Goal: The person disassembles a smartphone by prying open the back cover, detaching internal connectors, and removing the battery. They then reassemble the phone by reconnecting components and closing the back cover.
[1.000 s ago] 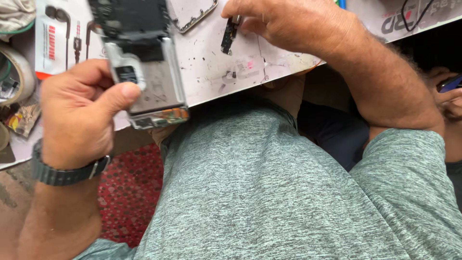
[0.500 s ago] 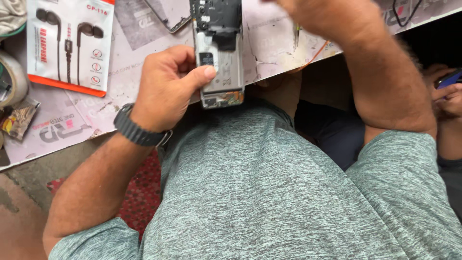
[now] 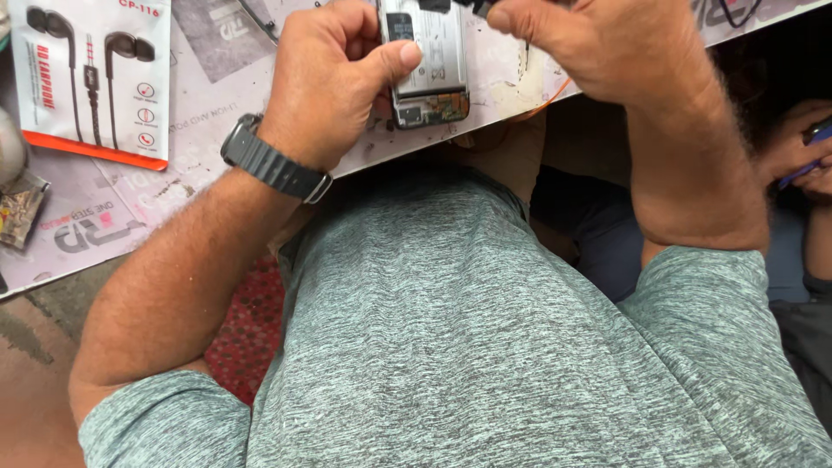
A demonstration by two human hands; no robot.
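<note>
My left hand (image 3: pixel 334 82) grips an opened phone (image 3: pixel 426 65) with its back cover off, thumb pressed across the silver battery and the circuit board showing at its lower end. The phone is held over the near edge of a white printed work mat (image 3: pixel 173 178). My right hand (image 3: pixel 607 48) hovers at the phone's upper end, fingers pinched on a small dark part (image 3: pixel 451 5) that runs off the top of the frame. A dark watch (image 3: pixel 273 163) sits on my left wrist.
A boxed pair of black earphones (image 3: pixel 91 78) lies at the left of the mat. A small foil-like packet (image 3: pixel 17 212) rests at the far left. Another person's hand (image 3: pixel 793 152) holding a blue object shows at the right edge.
The view has shifted left. My left hand carried the phone to the right toward my body's middle, and my right hand came over from the mat to the phone's top.
</note>
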